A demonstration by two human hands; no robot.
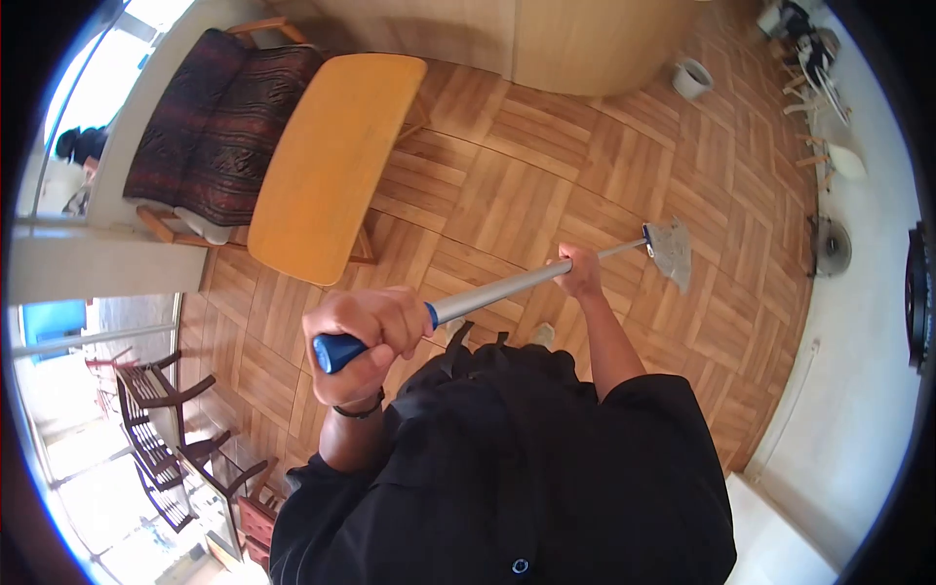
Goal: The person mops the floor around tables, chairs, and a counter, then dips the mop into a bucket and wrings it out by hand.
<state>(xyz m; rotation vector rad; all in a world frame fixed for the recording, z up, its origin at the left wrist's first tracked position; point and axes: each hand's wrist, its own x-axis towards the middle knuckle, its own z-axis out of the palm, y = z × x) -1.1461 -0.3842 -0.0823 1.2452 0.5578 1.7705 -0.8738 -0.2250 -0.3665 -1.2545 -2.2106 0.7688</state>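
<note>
The head view looks straight down the person's black-shirted front to a wooden parquet floor (pixel 526 185). The left hand (pixel 369 336) is closed in a full fist around the upper end of a mop (pixel 507 285), with the fingers wrapped over the blue grip (pixel 336 351) so that only the tip of it sticks out past the hand; a dark wristband (pixel 359 409) sits on that wrist. The right hand (pixel 582 273) is farther down the silver shaft, also clamped around it, with the arm stretched out from the short black sleeve. The shaft slants from the left hand, close to the chest, away and to the right, and ends in the grey mop head (pixel 671 252), which lies on the floor just beyond the right hand. The toe of a light shoe (pixel 542 335) shows below the shaft, between the two hands. To the left and well apart from the mop head stands a long, light wooden table (pixel 331 166), and just beside it an armchair (pixel 214 117) with dark patterned cushions. A white pot (pixel 692 78) sits on the floor near the far wooden cabinet (pixel 585 39). Dark chairs (pixel 156 409) stand outside the glass at lower left.
</note>
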